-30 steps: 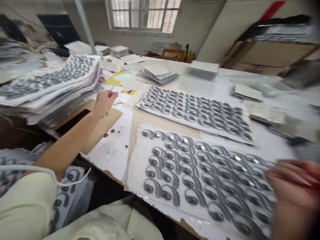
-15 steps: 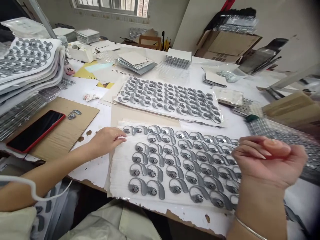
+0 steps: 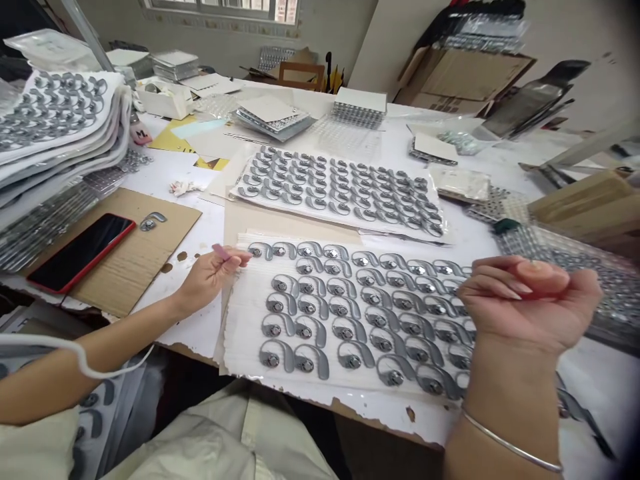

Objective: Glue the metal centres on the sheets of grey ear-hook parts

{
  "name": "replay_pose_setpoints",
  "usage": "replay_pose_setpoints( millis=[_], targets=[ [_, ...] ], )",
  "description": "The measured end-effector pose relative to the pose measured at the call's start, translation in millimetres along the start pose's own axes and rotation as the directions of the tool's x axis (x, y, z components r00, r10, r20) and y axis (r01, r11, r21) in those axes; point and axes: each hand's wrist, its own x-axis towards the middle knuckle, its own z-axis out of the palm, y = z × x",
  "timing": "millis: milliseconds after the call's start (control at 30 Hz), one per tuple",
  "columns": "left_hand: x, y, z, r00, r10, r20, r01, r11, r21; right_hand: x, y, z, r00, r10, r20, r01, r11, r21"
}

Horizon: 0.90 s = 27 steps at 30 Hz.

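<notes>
My left hand [image 3: 213,277] rests at the near sheet's left edge, its fingertips pinching a small pink piece [image 3: 221,252]. That white sheet [image 3: 243,333] carries rows of grey ear-hook parts with round metal centres [image 3: 310,343]. My right hand [image 3: 525,297] hangs just above the sheet's right side, fingers curled toward the thumb, hiding some parts. Nothing shows in its grip. A thin metal bangle [image 3: 510,448] circles that wrist. A second sheet of the same parts [image 3: 335,193] lies farther off, beyond reach of both hands' fingertips.
A tall stack of loaded sheets [image 3: 60,113] rises at the left, beside a red-edged phone [image 3: 80,245] on cardboard [image 3: 170,230] with one loose part [image 3: 153,221]. Clear plastic trays of parts [image 3: 575,273] lie at the right. Cardboard boxes [image 3: 465,77] stand behind the table.
My left hand has turned over, and the small pink piece now shows in its fingertips. My right hand has shifted slightly up and left. The view has barely moved.
</notes>
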Motion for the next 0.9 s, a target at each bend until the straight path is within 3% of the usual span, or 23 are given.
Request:
replay_pose_setpoints(
  millis=[200, 333, 433, 567, 700, 800, 900],
  targets=[
    [-12.0, -6.5, -19.6, 0.992, 0.058, 0.116, -0.093, 0.942, 0.324, -5.4, 7.7, 7.6, 0.998, 0.006, -0.058, -0.008, 1.0, -0.022],
    [-8.0, 3.8, -19.0, 0.981, 0.187, 0.048, -0.192, 0.913, 0.36, -3.4, 8.3, 6.0, 0.997, 0.004, -0.071, -0.005, 1.0, -0.007],
    [3.0, 16.9, -7.7, 0.94, 0.34, 0.04, -0.333, 0.881, 0.336, 0.2, 7.5, 2.1, 0.998, 0.013, -0.065, -0.014, 1.0, -0.009],
    [15.0, 22.2, 14.8, 0.829, 0.521, 0.204, -0.557, 0.799, 0.226, 3.9, 5.0, -2.2, 0.998, 0.0, -0.07, -0.002, 0.999, -0.032],
    [10.9, 6.1, 26.7, 0.765, 0.564, 0.312, -0.642, 0.707, 0.297, 6.8, 0.8, -4.5, 0.98, -0.138, -0.145, 0.11, 0.975, -0.191],
    [4.4, -8.0, 25.2, 0.77, 0.567, 0.294, -0.638, 0.694, 0.332, 11.0, -1.4, -7.2, 0.937, -0.253, -0.241, 0.152, 0.916, -0.371],
    [0.5, -15.5, 22.8, 0.783, 0.556, 0.279, -0.622, 0.702, 0.348, 14.9, -0.3, -9.7, 0.925, -0.254, -0.282, 0.097, 0.876, -0.472]
  ],
)
